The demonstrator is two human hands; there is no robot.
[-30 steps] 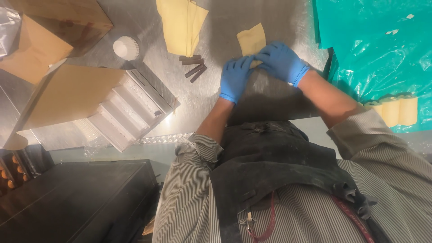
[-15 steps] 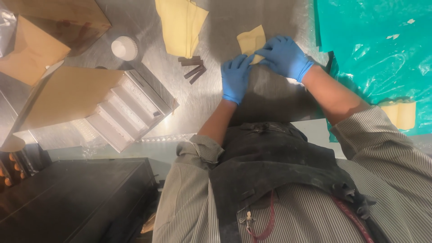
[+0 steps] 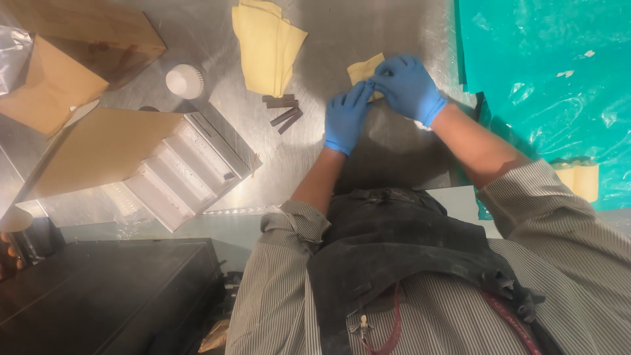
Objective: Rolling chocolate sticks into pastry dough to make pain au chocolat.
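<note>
Both gloved hands pinch small yellow dough piece on steel table: right hand folds fingers over its edge, left hand presses fingertips at its lower corner. Piece lies at 12 o'clock from our apron. We note dark sticks at 9 o'clock from left hand, stacked yellow sheets at 10 o'clock, teal plastic sheet at 3 o'clock. Risk, as we judge: thin piece tears or sticks to gloves if pinch pulls unevenly.

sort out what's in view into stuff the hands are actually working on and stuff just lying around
In hand:
- small yellow dough piece, pinched by left hand and right hand

Lying about:
- stack of yellow dough sheets
- dark sticks
- white paper cups
- cardboard box
- green plastic sheet
</note>
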